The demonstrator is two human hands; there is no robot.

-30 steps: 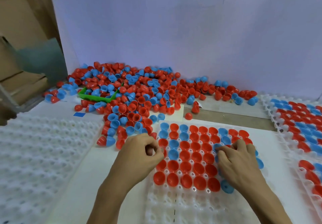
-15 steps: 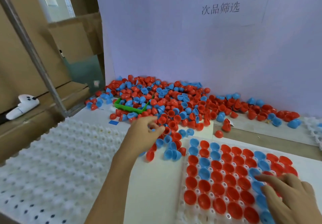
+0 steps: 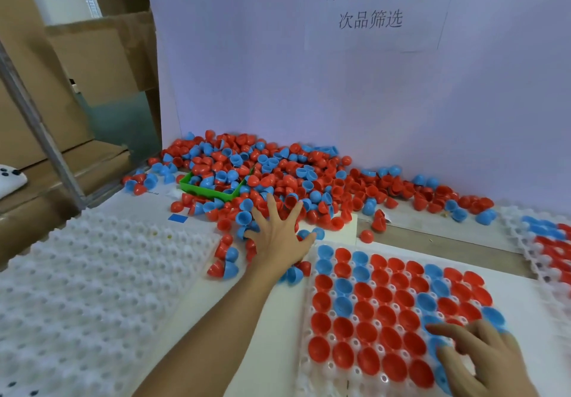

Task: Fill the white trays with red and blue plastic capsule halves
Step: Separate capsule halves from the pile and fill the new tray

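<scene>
A big heap of red and blue capsule halves lies against the back wall. My left hand rests palm down on the heap's near edge, fingers spread wide over loose halves. A white tray in front of me holds rows of red and blue halves, mostly red. My right hand lies flat on that tray's near right corner, fingers apart, covering some blue halves. Whether anything sits under either palm is hidden.
A bare white dimpled tray lies at the left. Another filled tray sits at the far right. A green bin is buried in the heap. Cardboard boxes and a metal post stand at the left.
The view has tilted up and left. My left hand went from pinching at the tray to reaching into the heap's edge and spread its fingers. My right hand stayed on the tray.
</scene>
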